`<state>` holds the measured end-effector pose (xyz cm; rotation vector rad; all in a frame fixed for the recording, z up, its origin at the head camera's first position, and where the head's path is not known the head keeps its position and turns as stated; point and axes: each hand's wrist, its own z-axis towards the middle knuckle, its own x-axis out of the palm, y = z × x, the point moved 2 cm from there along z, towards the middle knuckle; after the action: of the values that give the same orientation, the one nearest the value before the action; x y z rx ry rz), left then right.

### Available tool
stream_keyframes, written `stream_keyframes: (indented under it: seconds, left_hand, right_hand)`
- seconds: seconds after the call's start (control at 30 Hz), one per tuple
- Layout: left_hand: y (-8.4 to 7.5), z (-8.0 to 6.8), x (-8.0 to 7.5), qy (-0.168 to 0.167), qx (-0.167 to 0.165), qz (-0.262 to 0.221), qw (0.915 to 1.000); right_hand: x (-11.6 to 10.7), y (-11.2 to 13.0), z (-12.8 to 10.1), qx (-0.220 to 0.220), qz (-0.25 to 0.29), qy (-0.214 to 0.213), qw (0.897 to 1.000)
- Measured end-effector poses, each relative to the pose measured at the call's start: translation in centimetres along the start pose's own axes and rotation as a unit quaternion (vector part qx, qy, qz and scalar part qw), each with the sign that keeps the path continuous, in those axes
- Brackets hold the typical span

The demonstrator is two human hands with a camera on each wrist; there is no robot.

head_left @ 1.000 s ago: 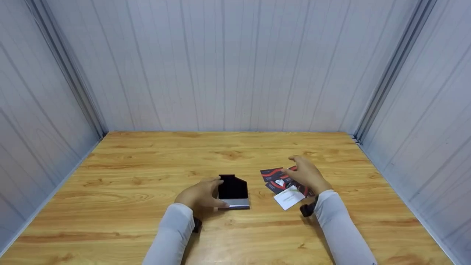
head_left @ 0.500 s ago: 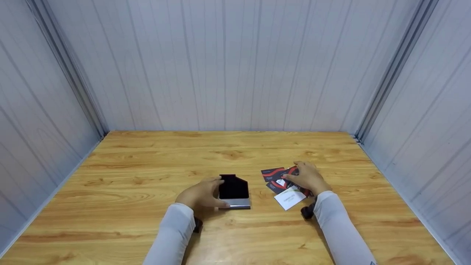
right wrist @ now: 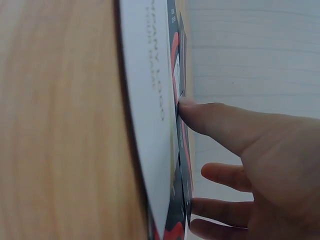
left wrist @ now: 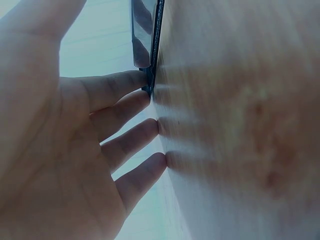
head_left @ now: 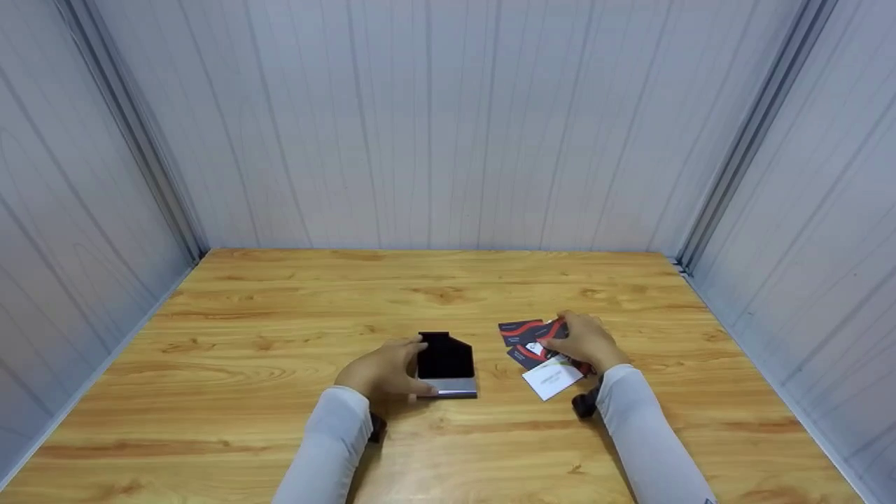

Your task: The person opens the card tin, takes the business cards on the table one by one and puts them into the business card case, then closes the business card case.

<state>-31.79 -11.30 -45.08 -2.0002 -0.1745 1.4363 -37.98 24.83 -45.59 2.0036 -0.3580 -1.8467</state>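
Note:
A black card holder [head_left: 445,364] with a silver front strip lies flat on the wooden table [head_left: 280,329]. My left hand [head_left: 383,371] rests at its left side, with the index finger by the far corner and the thumb along the front edge. In the left wrist view the fingertips [left wrist: 159,127] stand on the table and the top one touches the holder's edge [left wrist: 145,40]. My right hand [head_left: 586,341] arches over a loose pile of dark cards [head_left: 523,332] with red stripes. Its thumb [right wrist: 200,112] presses on the pile beside a white card [right wrist: 145,100].
The white card [head_left: 553,378] lies nearest me at the front of the pile. Grey panel walls [head_left: 448,126] close in the table at the back and on both sides. Bare wood lies to the left and at the back.
My right hand has come down onto the dark cards and its fingers have bent over them. The left hand and the holder have stayed where they were.

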Motion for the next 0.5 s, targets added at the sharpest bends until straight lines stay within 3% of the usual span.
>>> stream_keyframes:
  seconds: [0.2, 0.5]
  left_hand:
    - [0.05, 0.05, 0.02, -0.002, 0.001, 0.004, 1.0]
    - [0.09, 0.07, 0.03, 0.001, -0.007, 0.002, 1.0]
  right_hand:
    - [0.02, 0.09, 0.1, 0.003, 0.053, -0.022, 0.998]
    - [-0.64, 0.07, 0.34, -0.04, 0.09, -0.073, 0.992]
